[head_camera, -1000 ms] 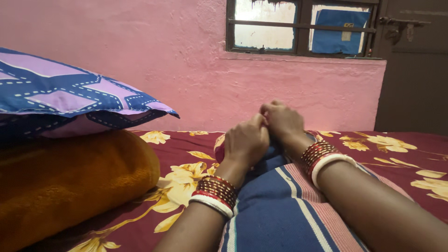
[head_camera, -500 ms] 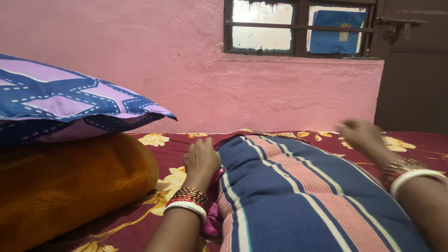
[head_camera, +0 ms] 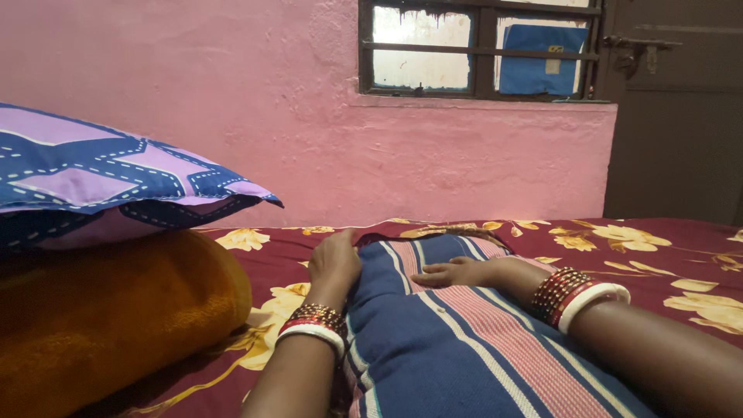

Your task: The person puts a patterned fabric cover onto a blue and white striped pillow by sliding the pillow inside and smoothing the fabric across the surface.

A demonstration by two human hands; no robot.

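The striped pillow (head_camera: 464,340), blue with pink and white bands, lies on the bed (head_camera: 665,255) near its middle, its far end pointing toward the pink wall (head_camera: 232,93). The left hand (head_camera: 334,263) rests against the pillow's left side, fingers curled along the edge, gripping nothing firmly that I can tell. The right hand (head_camera: 453,272) lies flat and loosely spread on the pillow's top near the far end, palm down, clamped on nothing. Smoothing here would go best, in my judgement, with both palms kept flat and pressure even, the left steadying the side while the right presses the filling level. Toward the bed's left edge an orange bolster (head_camera: 108,317) carries a purple-and-blue patterned pillow (head_camera: 116,178) on top. No container shows anywhere in view
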